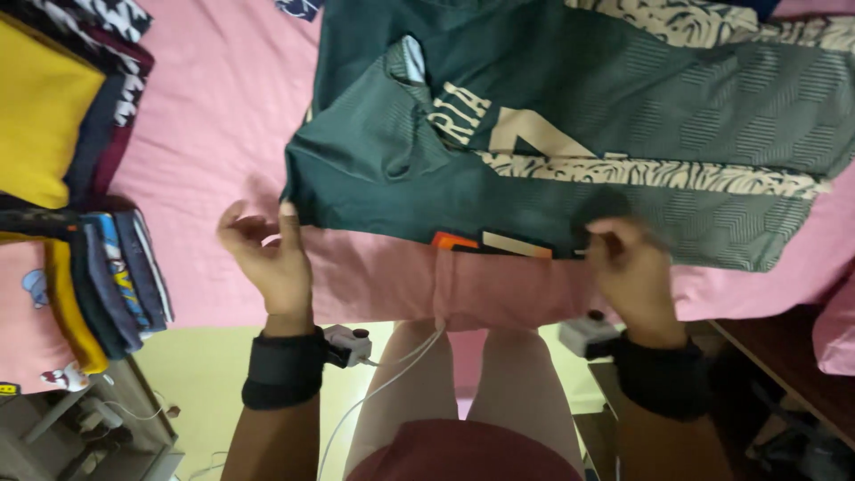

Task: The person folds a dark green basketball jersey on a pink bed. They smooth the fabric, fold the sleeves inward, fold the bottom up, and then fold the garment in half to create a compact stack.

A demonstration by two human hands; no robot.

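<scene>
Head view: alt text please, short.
Two bare hands, left hand and right hand, grip the near edge of a dark green patterned sports jersey spread on a pink bedsheet; stacked folded clothes sit left.

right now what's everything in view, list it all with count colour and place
jersey: one, dark green with cream patterned bands, spread on the bed, upper middle to right
bed sheet: one, pink, under the jersey
folded clothes stack: one stack, yellow, navy and blue, left edge of the bed
folded clothes pile: one pile, yellow, navy, maroon and black-white, top left
pillow: one, pink, right edge
white cable: one, hanging between the knees
wristbands: two, black, each with a small white device
legs: two, in maroon shorts, bottom centre
left hand: grip on the jersey's lower left edge
right hand: grip on the jersey's lower hem
</scene>
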